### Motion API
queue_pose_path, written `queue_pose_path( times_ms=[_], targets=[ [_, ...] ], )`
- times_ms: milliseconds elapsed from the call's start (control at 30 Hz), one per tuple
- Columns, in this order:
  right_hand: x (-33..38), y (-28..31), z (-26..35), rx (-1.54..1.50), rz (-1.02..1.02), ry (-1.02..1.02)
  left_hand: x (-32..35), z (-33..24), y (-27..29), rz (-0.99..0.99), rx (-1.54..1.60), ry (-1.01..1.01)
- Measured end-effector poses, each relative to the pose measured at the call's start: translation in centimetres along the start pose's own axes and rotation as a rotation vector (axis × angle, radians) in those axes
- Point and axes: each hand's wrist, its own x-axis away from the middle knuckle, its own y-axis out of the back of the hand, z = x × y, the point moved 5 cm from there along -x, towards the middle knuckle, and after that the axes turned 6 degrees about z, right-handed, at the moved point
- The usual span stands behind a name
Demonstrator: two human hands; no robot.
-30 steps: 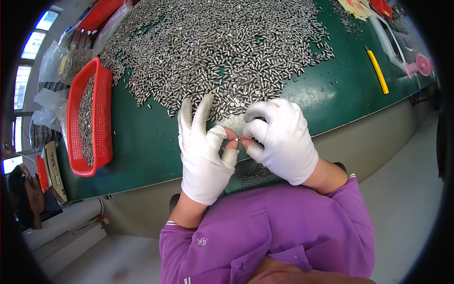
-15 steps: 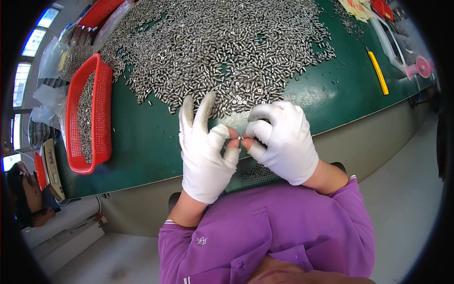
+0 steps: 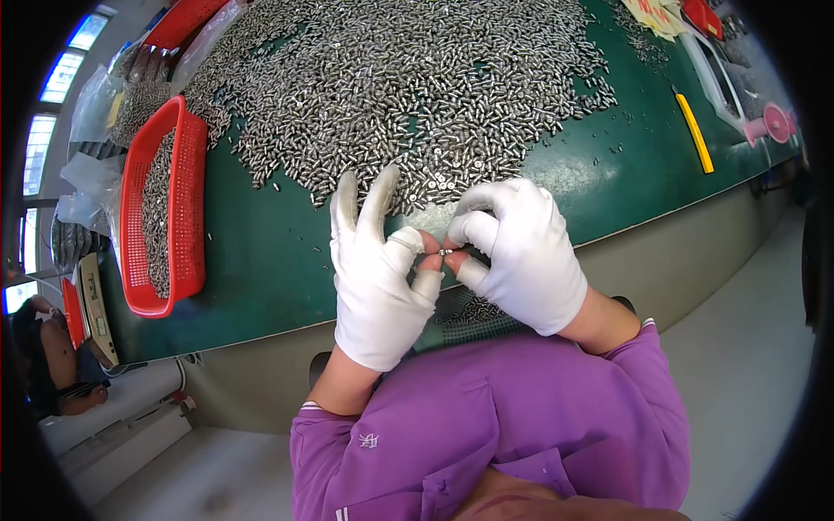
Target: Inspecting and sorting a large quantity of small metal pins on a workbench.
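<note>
Both my hands wear white gloves with bare fingertips. My left hand [image 3: 379, 278] and my right hand [image 3: 521, 252] meet over the near edge of the green table [image 3: 261, 260], pinching one small silver metal part [image 3: 445, 252] between thumb and forefinger tips. Two left fingers stick up straight. A wide heap of small silver metal parts [image 3: 408, 78] covers the table just beyond my hands. Under my hands a green mesh basket [image 3: 473, 314] with a few parts shows partly.
A red plastic basket [image 3: 163, 208] holding metal parts stands at the left of the table. A yellow strip [image 3: 695, 132] and a pink tool [image 3: 771, 126] lie at the far right. Clear plastic bags [image 3: 95, 113] sit at the back left. Another person [image 3: 52, 365] is at the left edge.
My hands stay together at the table's edge; the fingertips shift only slightly around the small part. Nothing else has moved.
</note>
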Motion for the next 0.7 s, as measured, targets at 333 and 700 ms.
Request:
queue_pose_path(
  times_ms=[333, 700],
  targets=[
    [0.6, 0.4, -0.1, -0.005, -0.003, 0.098, -0.1, -0.5, 0.4, 0.040, 0.018, -0.091],
    [-0.8, 2.0, -1.3, 0.173, -0.168, 0.082, -1.1, -0.1, -0.2, -0.128, -0.065, -0.025]
  ],
)
